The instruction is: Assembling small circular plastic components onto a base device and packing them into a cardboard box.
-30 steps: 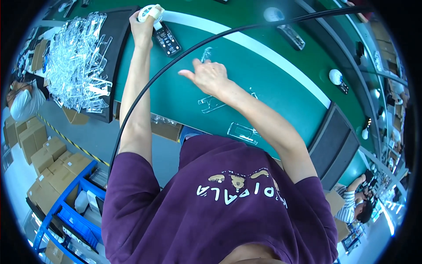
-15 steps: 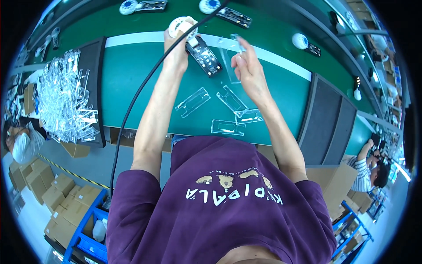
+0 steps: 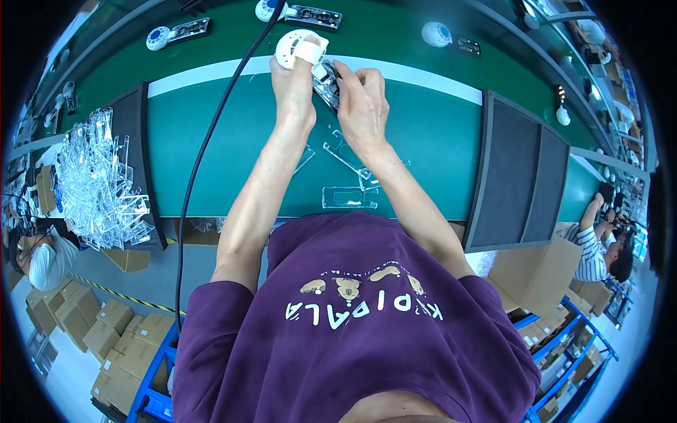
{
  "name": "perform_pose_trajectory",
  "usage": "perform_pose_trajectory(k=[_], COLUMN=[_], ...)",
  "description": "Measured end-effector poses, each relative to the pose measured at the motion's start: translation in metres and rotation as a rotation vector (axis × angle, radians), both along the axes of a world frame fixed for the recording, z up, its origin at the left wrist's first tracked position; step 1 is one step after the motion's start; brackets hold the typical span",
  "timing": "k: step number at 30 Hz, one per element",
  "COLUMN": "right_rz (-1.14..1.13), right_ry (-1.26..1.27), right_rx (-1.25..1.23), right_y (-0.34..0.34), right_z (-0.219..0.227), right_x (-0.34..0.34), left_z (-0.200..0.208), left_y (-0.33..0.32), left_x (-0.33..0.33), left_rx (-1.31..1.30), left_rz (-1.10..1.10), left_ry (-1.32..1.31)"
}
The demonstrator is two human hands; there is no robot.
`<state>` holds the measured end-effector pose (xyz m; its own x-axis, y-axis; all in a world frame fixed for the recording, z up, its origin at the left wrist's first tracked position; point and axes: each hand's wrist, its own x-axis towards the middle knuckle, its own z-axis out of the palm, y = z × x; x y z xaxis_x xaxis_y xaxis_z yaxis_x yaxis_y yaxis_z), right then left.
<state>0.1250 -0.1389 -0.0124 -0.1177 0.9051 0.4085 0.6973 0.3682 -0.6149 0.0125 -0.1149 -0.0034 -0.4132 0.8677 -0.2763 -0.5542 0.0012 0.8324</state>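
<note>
My left hand [image 3: 291, 92] is closed around the round white head [image 3: 290, 48] of a device, its thumb on a pale bracket. The device's narrow black body [image 3: 327, 90], with a circuit board in it, slants down to the right. My right hand [image 3: 362, 106] is closed at the body's right side, fingertips against its edge. A clear plastic cover is in those fingers, mostly hidden against the body. More clear covers [image 3: 350, 197] lie on the green worktop [image 3: 218, 155] below my hands, partly behind my right forearm.
Left stands a dark tray [image 3: 132, 141] heaped with clear covers [image 3: 99, 187]; right, a dark panel [image 3: 511, 169]. Similar devices [image 3: 178, 33] lie on the dark green belt [image 3: 395, 49] beyond the white strip. A black cable [image 3: 206, 144] hangs across the left side. Other people work at both sides.
My right hand has brought the clear cover left onto the device's black body. The devices on the belt have shifted left. The whole view has tilted slightly.
</note>
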Motion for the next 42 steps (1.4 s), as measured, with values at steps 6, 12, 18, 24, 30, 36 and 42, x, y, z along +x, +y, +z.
perform_pose_trajectory(k=[6, 12, 18, 24, 30, 36, 42], right_rz=[0.033, 0.088, -0.086, -0.325, -0.128, -0.16, 0.466], right_ry=[0.07, 0.436, 0.995, 1.486, 1.48, 1.11, 0.015], right_rx=[-0.038, -0.121, -0.475, -0.883, -0.716, -0.814, -0.281], right_y=[-0.003, 0.008, 0.022, 0.034, 0.033, 0.061, 0.004], right_z=[0.001, 0.003, 0.011, 0.017, 0.0, -0.035, -0.044], right_x=[-0.003, 0.007, 0.004, 0.003, 0.012, 0.021, 0.063], left_z=[0.014, 0.016, 0.022, 0.031, 0.039, 0.002, -0.017], left_y=[0.0, -0.012, -0.019, -0.039, -0.061, 0.03, 0.182], left_x=[-0.004, -0.002, -0.001, 0.022, 0.035, 0.001, -0.114], left_rx=[0.196, 0.383, 0.248, 0.42, 0.481, 0.137, -0.243], left_rz=[0.064, -0.126, -0.243, -0.133, -0.254, -0.243, -0.783], left_ry=[0.034, -0.266, 0.052, 0.509, 0.78, 0.392, -0.101])
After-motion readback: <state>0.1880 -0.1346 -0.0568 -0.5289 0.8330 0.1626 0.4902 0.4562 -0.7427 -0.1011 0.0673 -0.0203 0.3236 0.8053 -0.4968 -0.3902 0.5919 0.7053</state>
